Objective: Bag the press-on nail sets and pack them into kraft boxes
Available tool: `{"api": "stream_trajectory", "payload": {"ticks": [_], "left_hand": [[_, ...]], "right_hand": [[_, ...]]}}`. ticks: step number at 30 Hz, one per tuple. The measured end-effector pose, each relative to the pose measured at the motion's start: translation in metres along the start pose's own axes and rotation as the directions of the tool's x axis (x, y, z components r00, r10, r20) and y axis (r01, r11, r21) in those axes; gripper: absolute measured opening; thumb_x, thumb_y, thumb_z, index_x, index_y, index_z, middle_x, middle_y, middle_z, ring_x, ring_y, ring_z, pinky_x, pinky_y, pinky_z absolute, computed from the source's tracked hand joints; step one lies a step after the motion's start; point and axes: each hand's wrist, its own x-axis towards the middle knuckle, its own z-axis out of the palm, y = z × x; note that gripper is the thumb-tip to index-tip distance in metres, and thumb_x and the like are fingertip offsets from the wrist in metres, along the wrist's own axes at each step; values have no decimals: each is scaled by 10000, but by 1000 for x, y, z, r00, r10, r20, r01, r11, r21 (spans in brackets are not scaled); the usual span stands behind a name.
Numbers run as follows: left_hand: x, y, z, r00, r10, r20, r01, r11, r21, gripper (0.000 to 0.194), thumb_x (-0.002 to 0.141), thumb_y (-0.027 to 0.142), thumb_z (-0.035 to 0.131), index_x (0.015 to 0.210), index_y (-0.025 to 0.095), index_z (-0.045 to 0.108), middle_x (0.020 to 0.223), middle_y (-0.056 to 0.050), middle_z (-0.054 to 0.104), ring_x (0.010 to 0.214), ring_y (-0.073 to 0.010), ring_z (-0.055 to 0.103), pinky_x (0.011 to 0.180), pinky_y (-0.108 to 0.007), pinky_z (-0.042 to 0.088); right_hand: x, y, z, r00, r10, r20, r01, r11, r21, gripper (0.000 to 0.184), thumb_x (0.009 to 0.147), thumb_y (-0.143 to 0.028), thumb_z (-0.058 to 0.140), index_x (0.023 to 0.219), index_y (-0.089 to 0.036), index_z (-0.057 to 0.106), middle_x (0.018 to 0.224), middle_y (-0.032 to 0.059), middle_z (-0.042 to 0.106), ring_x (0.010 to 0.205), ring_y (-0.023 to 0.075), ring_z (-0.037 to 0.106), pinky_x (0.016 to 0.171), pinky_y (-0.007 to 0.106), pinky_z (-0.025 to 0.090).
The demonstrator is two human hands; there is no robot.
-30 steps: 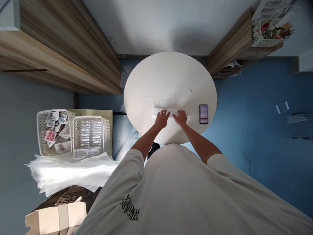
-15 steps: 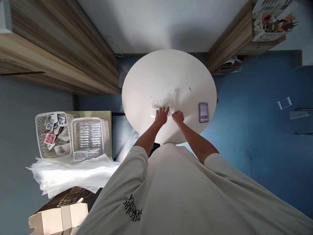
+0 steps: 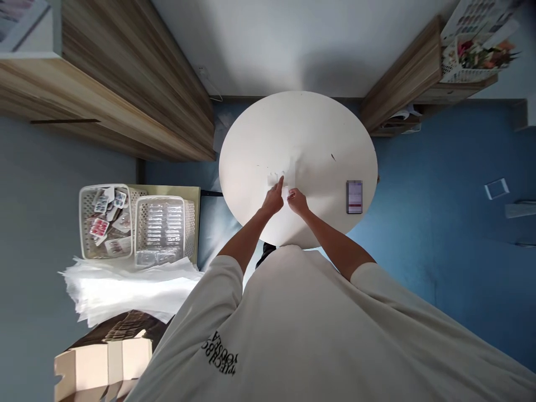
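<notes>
A thin white sheet-like piece (image 3: 292, 174) with a notched upper edge lies on the white round table (image 3: 301, 117). It blends into the tabletop, so its full outline is hard to make out. My left hand (image 3: 273, 201) rests at its left part, index finger stretched forward and touching it. My right hand (image 3: 297, 201), fingers curled together, pinches the near edge of the piece at its right side. The two hands are close together but apart from each other. What lies under my left palm is hidden.
A phone (image 3: 354, 197) with a lit screen lies at the table's right. To the left stand two white baskets (image 3: 139, 223), one holding small packs, the other clear plastic cases. White sheets (image 3: 125, 290) and an open cardboard box (image 3: 100, 363) are nearer. Wooden cabinets flank the table.
The view has shifted a little. My left hand, earlier spread on the white piece, now has its index finger stretched forward. Less of the piece shows on the left; my right hand has moved slightly left.
</notes>
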Motion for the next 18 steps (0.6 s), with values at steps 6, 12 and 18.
{"api": "stream_trajectory", "payload": {"ticks": [6,12,18], "left_hand": [[-26,-32,-2,860,-454,-234,442,891,-107,572,978,264,605,1522,154,465,1545,-230,541,1433,-377,521,1158,-507,436],[-16,-44,3,761,-648,-31,605,726,-328,328,899,389,742,1140,193,635,1186,-147,701,1193,-320,659,964,-417,518],[-6,-28,10,720,-693,-38,570,622,-536,335,823,268,779,1082,214,573,1100,-78,682,964,-208,677,777,-313,522]], "right_hand": [[-7,8,4,983,-177,46,182,972,-148,451,900,-116,457,1303,-177,648,1090,122,719,1084,282,658,1032,442,554],[-13,4,6,969,-209,129,238,931,-278,565,902,-88,470,1455,-134,580,1174,174,659,1140,299,631,1077,460,545],[-16,-8,3,972,-147,183,207,905,-372,521,903,-94,501,1417,-143,562,1245,184,623,1188,307,612,1114,474,517]]}}
